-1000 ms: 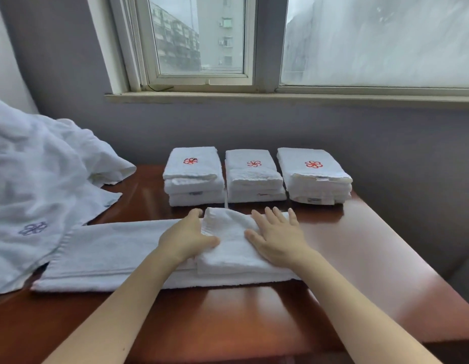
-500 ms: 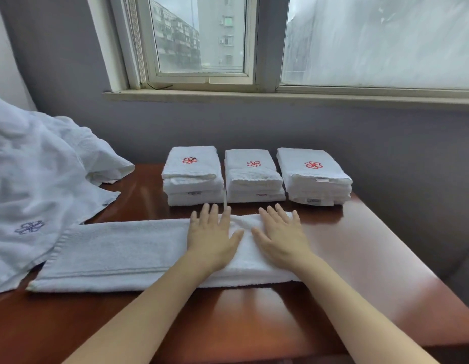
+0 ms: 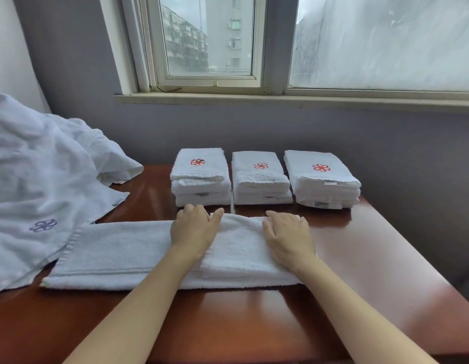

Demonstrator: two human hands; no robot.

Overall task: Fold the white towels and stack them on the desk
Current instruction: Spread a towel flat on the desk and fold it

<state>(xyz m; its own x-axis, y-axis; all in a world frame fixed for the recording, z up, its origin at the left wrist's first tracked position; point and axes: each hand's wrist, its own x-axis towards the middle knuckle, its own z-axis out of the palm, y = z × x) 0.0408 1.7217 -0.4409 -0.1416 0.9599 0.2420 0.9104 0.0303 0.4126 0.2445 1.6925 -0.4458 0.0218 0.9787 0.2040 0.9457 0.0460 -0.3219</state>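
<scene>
Red-brown wooden table [image 3: 359,258] pushed against a grey wall, window [image 3: 209,35] and sill [image 3: 280,99] above it.

Head view:
- White towel [image 3: 117,253] lies flat across the near half of the table, long side running left-right. Its right part is doubled over itself, so thicker there; its left end is a single layer.
- My left hand [image 3: 194,229] sits on the left end of the doubled part, fingers curled over the towel's far edge, grasping it, thumb laid on top pointing right.
- My right hand [image 3: 288,232] rests on the right end of the doubled part, fingers bent down, tips hidden. Can't tell if it grips or just presses.
- 3 finished stacks sit in a row just behind the towel, by the wall: left stack [image 3: 200,177], middle stack [image 3: 261,179], right stack [image 3: 322,179]. Each has a red emblem on top.
- Loose pile of white linen [image 3: 39,166] covers the table's left side, a blue emblem [image 3: 43,225] showing; its edge touches the towel's left end.
</scene>
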